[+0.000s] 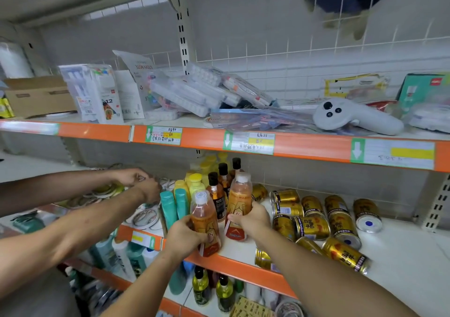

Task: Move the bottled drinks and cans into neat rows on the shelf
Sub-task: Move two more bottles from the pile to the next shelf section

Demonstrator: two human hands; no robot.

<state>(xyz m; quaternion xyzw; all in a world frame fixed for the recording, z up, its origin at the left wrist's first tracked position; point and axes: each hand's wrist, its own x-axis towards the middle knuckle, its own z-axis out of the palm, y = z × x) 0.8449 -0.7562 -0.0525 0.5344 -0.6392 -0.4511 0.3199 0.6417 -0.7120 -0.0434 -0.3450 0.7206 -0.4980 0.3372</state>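
1. Starting at the far left of the middle shelf (401,248): a second person's two hands (140,182) work over a heap of tape rolls (102,195). Not our business, just close company.
2. Sliding right, teal bottles (168,207) and yellow-capped bottles (196,182) stand upright in tight files, with dark-capped amber bottles (215,190) behind them. Smooth rounded plastic, already fairly orderly.
3. Now the action: the left hand (181,240) wraps round an orange drink bottle (204,217) with a white cap, fingers curled about its lower body, holding it right at the shelf's front edge.
4. Just beside it, the right hand (250,219) clamps a second orange bottle (239,200), taller in view, thumb across the label. Both bottles stand upright, close together but not clearly touching.
5. My read: the step in hand is seating this pair in line. Doing it well likely means keeping both bases flat on the white shelf, nudging them back behind one another in file with the amber row, labels facing out, and not letting the front one overhang the orange edge strip (243,269).
6. Further right, trouble: gold cans (314,221) lie toppled on their sides, scattered, glossy metal cylinders that will probably roll if bumped. They are yet to be stood up.
7. Clear, slick plastic under both grips, so a firm low hold seems wise.
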